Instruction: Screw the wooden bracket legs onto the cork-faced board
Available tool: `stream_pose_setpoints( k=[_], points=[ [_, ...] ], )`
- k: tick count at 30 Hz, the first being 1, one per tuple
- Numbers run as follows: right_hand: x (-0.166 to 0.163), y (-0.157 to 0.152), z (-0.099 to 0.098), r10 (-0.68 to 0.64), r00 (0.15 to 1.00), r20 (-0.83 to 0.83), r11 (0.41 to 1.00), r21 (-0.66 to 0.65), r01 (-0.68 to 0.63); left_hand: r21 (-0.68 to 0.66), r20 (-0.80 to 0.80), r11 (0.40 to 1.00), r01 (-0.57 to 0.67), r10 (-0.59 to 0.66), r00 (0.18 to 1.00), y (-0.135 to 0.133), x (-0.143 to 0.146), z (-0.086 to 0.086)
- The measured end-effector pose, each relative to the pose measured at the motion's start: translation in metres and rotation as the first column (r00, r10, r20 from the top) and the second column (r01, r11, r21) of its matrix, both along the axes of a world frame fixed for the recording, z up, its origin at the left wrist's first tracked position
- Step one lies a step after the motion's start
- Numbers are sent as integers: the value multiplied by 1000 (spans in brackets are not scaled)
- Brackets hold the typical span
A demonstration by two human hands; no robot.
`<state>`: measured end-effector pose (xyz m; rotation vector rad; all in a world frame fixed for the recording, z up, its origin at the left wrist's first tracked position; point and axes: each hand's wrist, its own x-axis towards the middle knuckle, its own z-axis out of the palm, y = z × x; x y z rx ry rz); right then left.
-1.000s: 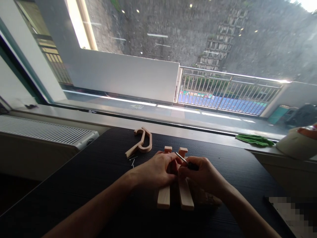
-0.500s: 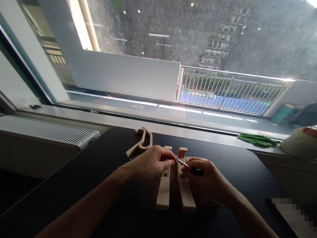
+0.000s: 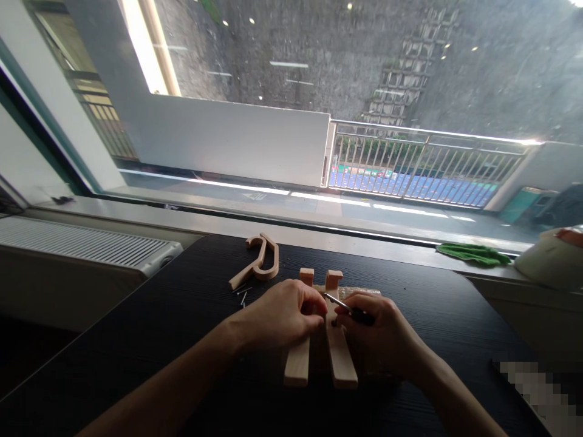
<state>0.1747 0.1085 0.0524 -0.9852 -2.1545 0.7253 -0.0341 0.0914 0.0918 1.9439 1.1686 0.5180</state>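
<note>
Two pale wooden hook pieces lie side by side on the dark table: the left wooden piece, partly under my left hand, and the right wooden piece with a dark hole. My left hand hovers over the left piece, thumb and forefinger curled close together; whatever they pinch, if anything, is hidden. In my right hand is a screwdriver with a dark handle and metal shaft. Its tip points left, close to my left fingertips, above the right piece.
Two more curved wooden hooks lie at the back left, with several screws near them. Clear plastic wrapping is behind my right hand. A green cloth rests on the windowsill; a radiator stands left.
My left hand has moved slightly down and toward me, its fingertips now below the screwdriver tip. More of the left piece's hooked end and the screws shows. The screwdriver stays nearly in place.
</note>
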Motion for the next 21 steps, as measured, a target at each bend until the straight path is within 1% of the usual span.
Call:
stream_pose_setpoints(
  k=[5,11,15,19,21],
  points=[
    [1,1,1,3,999,36,999,40,-5,-17,-26,999,-28,27,999,-4,5,-3],
    [1,2,0,15,998,64,999,47,-18,9,-49,998,-66,66,997,-4,7,-6],
    [-1,0,2,23,998,51,998,64,-26,22,-24,998,-58,59,998,2,-2,0],
    [0,-3,6,48,996,69,995,79,-53,104,18,983,-150,149,989,8,-9,6],
    [1,-4,8,66,994,82,993,92,-73,87,41,987,-134,131,991,7,-7,5]
  ],
)
